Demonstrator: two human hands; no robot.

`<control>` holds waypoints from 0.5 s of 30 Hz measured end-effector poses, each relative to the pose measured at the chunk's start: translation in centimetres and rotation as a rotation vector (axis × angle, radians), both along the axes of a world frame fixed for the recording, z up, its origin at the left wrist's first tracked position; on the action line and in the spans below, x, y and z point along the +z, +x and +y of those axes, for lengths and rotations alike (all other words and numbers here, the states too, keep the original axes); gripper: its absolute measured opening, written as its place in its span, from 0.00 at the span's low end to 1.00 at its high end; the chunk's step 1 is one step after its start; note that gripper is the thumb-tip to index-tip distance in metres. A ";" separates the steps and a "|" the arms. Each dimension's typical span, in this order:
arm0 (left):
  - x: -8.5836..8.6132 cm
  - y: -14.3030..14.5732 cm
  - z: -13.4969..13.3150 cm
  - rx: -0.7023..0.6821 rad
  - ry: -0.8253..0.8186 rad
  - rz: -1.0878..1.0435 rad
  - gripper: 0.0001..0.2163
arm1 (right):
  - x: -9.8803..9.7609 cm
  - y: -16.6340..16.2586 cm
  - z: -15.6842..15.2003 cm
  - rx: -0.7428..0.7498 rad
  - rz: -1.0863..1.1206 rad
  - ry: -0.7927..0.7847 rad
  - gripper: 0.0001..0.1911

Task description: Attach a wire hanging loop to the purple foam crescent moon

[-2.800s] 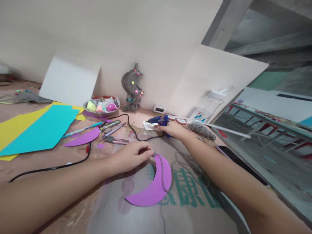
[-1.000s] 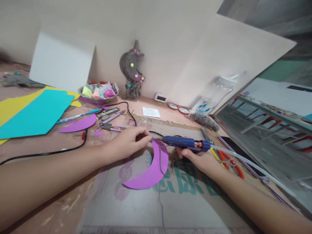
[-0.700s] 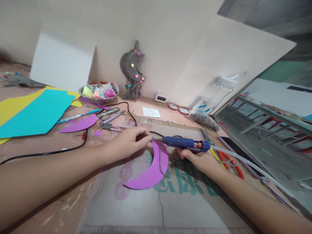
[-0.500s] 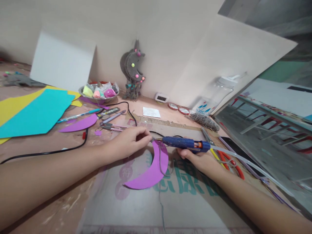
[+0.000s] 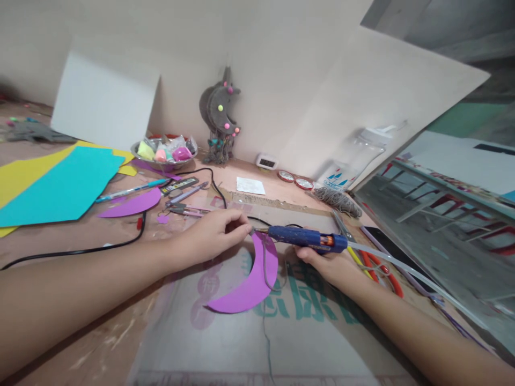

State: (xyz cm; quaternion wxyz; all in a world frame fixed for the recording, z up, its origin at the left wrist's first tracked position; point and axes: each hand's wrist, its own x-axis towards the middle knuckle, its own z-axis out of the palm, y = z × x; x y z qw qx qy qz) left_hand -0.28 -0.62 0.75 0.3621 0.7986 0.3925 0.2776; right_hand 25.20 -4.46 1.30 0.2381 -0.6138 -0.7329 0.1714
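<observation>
My right hand (image 5: pixel 322 262) is wrapped round a blue hot glue gun (image 5: pixel 300 236) with a clear glue stick (image 5: pixel 386 252) trailing out of its back. The nozzle points left and meets the upper tip of a purple crescent cutout (image 5: pixel 245 292). At that same tip, the thumb and fingers of my left hand (image 5: pixel 225 230) are closed in a pinch. Grey yarn (image 5: pixel 264 262) runs down over the crescent from there and curls to its right. Exactly how the yarn sits between the fingertips is hidden.
A printed sheet (image 5: pixel 209 348) covers the work area. Purple, blue and yellow pieces, pens, a cutter (image 5: pixel 179 186) and a black cord (image 5: pixel 80 252) lie left. Scissors (image 5: pixel 386 273), a phone (image 5: pixel 398 257), grey yarn ball (image 5: pixel 338 201) and bottle (image 5: pixel 354 155) stand or lie right. A decorated moon (image 5: pixel 219 115) leans behind.
Hardly anything differs. The view has shifted very slightly; both hands, the glue gun and the crescent stay in nearly the same place.
</observation>
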 end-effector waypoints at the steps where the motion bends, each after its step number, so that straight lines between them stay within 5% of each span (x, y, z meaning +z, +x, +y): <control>1: 0.0 0.0 0.0 -0.001 0.000 -0.002 0.09 | 0.0 0.0 0.0 0.007 0.002 -0.002 0.14; 15: 0.0 0.0 0.1 0.002 -0.012 -0.010 0.09 | -0.4 0.2 -0.1 -0.058 0.013 0.043 0.10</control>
